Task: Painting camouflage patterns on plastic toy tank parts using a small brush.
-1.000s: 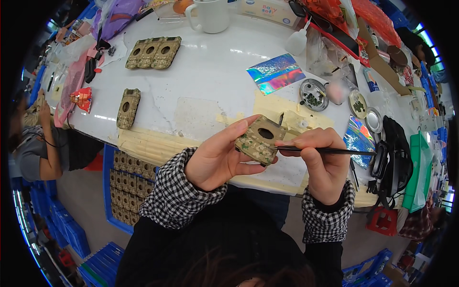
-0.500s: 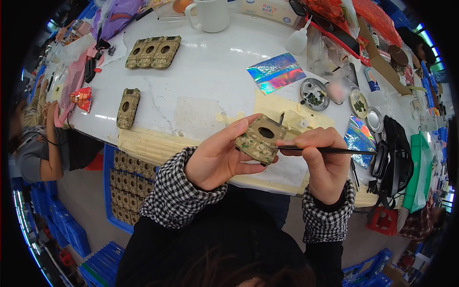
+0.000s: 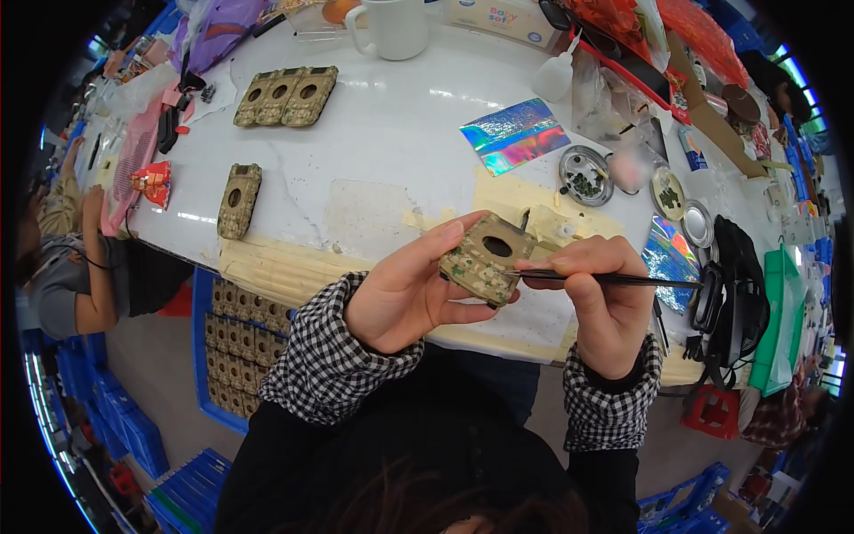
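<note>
My left hand (image 3: 400,289) is closed round a camouflage-patterned toy tank hull (image 3: 480,267), tilted, with a round hole in its upper face. In my right hand (image 3: 605,303) is a pair of black tweezers (image 3: 614,279), held like a pen. Its tip touches or nearly touches the hull's patterned side; any tiny piece at the tip is too small to make out. To the right of the hands, a round dish (image 3: 585,175) holds small dark green bits, and a second round dish (image 3: 667,193) has more.
Similar hulls (image 3: 285,96) stand together at the back left, with a single one (image 3: 238,202) nearer. A blue crate (image 3: 205,356) of hulls sits below the table edge. Shiny holographic sheets (image 3: 514,135), a white mug (image 3: 391,28) and a black bag (image 3: 743,294) lie around. A co-worker (image 3: 76,276) sits at left.
The hull and both hands stay almost in place, with only a very slight shift of the right hand. The co-worker's arm at the left has moved.
</note>
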`<control>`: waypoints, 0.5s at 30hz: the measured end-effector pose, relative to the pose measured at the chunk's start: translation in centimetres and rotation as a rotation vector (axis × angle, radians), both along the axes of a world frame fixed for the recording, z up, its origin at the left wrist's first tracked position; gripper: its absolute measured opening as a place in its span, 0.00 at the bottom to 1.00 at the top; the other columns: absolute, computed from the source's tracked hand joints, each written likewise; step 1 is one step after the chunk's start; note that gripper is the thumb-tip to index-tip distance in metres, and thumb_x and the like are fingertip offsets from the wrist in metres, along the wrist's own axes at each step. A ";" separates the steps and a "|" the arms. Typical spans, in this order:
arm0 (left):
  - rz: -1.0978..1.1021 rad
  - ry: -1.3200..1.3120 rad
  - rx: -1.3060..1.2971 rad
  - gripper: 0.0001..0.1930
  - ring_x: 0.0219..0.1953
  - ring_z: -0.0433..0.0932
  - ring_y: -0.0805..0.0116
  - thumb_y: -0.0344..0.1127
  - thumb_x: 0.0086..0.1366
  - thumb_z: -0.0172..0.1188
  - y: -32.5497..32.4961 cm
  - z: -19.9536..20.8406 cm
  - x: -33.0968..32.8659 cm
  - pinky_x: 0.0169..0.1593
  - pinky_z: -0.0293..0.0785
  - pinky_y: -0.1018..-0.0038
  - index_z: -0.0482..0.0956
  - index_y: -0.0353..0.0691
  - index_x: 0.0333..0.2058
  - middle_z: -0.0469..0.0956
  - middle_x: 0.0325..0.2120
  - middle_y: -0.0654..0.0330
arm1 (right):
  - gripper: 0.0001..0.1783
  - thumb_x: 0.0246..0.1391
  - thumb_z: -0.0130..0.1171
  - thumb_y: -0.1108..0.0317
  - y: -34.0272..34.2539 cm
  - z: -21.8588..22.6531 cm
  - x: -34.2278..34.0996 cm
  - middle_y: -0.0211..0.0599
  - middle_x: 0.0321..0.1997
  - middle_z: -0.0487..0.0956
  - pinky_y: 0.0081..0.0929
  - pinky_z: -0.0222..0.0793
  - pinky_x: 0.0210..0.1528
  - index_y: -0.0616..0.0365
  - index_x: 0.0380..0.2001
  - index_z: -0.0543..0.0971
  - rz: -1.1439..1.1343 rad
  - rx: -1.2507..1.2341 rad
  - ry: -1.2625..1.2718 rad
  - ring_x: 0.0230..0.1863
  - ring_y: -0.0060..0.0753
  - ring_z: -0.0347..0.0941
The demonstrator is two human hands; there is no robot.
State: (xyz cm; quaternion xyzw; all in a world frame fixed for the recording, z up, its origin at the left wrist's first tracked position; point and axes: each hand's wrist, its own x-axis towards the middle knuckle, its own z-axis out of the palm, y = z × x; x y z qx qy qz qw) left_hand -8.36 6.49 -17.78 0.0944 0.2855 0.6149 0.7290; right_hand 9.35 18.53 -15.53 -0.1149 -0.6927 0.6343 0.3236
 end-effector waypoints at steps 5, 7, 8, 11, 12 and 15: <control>-0.001 0.000 -0.004 0.29 0.51 0.75 0.50 0.48 0.73 0.38 -0.1 -0.1 0.0 0.46 0.81 0.71 0.51 0.41 0.67 0.67 0.57 0.47 | 0.09 0.62 0.52 0.69 0.0 -0.1 0.0 0.47 0.35 0.76 0.32 0.80 0.42 0.66 0.37 0.70 0.008 -0.010 -0.011 0.40 0.42 0.80; 0.001 -0.001 -0.009 0.28 0.51 0.75 0.50 0.47 0.73 0.38 -0.1 0.0 0.0 0.45 0.81 0.71 0.51 0.41 0.67 0.67 0.56 0.47 | 0.09 0.62 0.52 0.69 0.1 -0.1 0.0 0.47 0.35 0.76 0.32 0.80 0.42 0.66 0.37 0.69 0.013 -0.008 -0.007 0.40 0.42 0.80; 0.002 -0.002 -0.012 0.28 0.51 0.75 0.50 0.47 0.73 0.38 -0.1 0.0 0.0 0.45 0.81 0.71 0.51 0.41 0.67 0.67 0.56 0.47 | 0.09 0.62 0.52 0.69 0.0 -0.1 0.0 0.47 0.35 0.76 0.32 0.80 0.42 0.66 0.37 0.69 0.012 -0.009 -0.003 0.40 0.42 0.80; 0.006 -0.012 -0.003 0.28 0.51 0.75 0.50 0.47 0.73 0.38 -0.1 -0.1 0.0 0.45 0.82 0.70 0.50 0.40 0.66 0.67 0.56 0.47 | 0.09 0.62 0.53 0.69 0.1 -0.2 0.0 0.47 0.35 0.76 0.32 0.80 0.42 0.66 0.37 0.70 0.004 0.015 -0.006 0.39 0.41 0.80; 0.007 -0.016 0.002 0.28 0.51 0.75 0.49 0.47 0.73 0.38 -0.1 -0.1 0.0 0.46 0.82 0.70 0.50 0.40 0.66 0.67 0.56 0.47 | 0.09 0.62 0.53 0.69 0.1 -0.3 0.0 0.47 0.36 0.76 0.32 0.80 0.42 0.66 0.37 0.70 0.001 0.027 -0.008 0.39 0.41 0.80; 0.010 -0.020 -0.002 0.28 0.51 0.76 0.49 0.47 0.73 0.38 -0.1 -0.1 0.0 0.46 0.82 0.70 0.50 0.40 0.66 0.67 0.56 0.46 | 0.09 0.62 0.53 0.69 0.2 -0.5 0.1 0.48 0.36 0.76 0.32 0.80 0.42 0.66 0.37 0.70 -0.007 0.045 -0.021 0.39 0.41 0.80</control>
